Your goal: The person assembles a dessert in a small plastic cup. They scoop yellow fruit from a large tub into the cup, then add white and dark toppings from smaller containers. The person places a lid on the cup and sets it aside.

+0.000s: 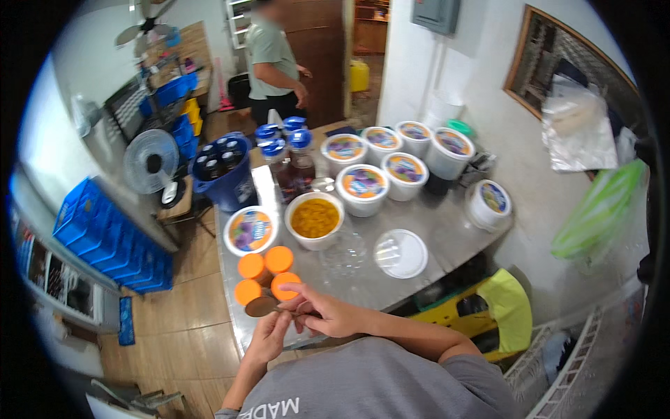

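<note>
A metal spoon [262, 306] is held at the table's front edge, its bowl to the left. My left hand [269, 334] pinches the handle just behind the bowl. Closed around the handle's other end is my right hand [326, 313], its index finger reaching over an orange lid. Several jars with orange lids [279, 259] stand grouped right beyond the spoon. Behind them is an uncovered white tub [329, 240] full of chunky yellow-orange food. Clear plastic containers [343, 254] and a round white lid [401, 253] lie to its right.
Several lidded white tubs [362, 188] line the back of the steel table [447, 255]; another lidded tub [250, 232] stands left. Blue-capped bottles [300, 157] and a blue bucket [223, 183] of dark bottles are behind. Blue crates [112, 237] are stacked left. A person [269, 63] stands beyond.
</note>
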Action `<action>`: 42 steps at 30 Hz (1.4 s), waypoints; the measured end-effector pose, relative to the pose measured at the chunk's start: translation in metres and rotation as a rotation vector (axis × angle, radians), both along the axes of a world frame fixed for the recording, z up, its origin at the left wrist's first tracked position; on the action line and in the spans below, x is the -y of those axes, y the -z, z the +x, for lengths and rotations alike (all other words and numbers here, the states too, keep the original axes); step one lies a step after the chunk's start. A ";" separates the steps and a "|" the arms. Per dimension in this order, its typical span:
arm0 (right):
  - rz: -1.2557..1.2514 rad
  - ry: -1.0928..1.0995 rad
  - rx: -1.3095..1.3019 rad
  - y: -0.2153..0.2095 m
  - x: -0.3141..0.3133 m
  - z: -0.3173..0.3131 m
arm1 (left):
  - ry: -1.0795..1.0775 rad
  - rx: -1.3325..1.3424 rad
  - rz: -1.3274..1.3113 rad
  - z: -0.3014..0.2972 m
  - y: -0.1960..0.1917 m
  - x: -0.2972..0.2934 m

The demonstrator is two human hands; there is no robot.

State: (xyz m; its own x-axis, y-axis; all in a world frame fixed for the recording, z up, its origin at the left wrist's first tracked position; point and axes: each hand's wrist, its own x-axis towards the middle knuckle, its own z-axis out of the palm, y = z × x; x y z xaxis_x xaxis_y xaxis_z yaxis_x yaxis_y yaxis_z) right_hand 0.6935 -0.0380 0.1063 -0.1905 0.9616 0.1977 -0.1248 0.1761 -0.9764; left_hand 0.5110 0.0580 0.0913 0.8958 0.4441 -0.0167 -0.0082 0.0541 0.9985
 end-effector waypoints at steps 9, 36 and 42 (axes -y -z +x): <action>-0.069 0.398 0.543 -0.019 0.077 0.177 | -0.540 0.307 -0.169 0.056 0.026 -0.024; -0.588 1.491 1.265 0.029 -0.096 0.894 | -0.866 -0.260 -0.371 0.235 -0.012 -0.005; -0.455 1.498 1.447 0.064 -0.086 0.947 | -0.904 -0.304 -0.329 0.251 -0.010 -0.018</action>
State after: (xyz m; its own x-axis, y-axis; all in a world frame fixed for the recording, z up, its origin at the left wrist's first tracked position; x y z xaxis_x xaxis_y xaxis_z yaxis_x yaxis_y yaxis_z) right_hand 1.6407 0.0483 0.0426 0.8055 0.4185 0.4195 0.5384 -0.8127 -0.2229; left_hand 0.7624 0.0756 0.1008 0.1630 0.8869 -0.4322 0.0701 0.4266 0.9017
